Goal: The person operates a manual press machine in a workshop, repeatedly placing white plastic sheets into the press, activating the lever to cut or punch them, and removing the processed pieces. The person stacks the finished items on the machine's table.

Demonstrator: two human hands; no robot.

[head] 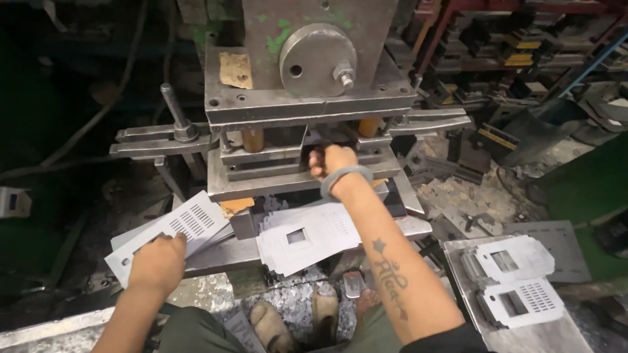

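Observation:
My right hand [329,161] reaches into the gap of a grey metal stamping press [307,98], its fingers closed at the die opening; what they grip is hidden. A grey bangle sits on that wrist. My left hand [157,261] rests on a stack of thin white metal sheets with slotted vents [186,229] at the left of the press bed, its fingers curled over the sheets' edge. Between my arms lies a second pile of punched white sheets with a square hole [307,238].
A metal tray [523,327] at the right carries two piles of finished punched plates [513,261]. Metal scrap litters the floor near my sandalled feet [314,317]. Racks of dark parts [523,46] stand at the back right. A bolt and clamp bars [173,134] jut from the press's left.

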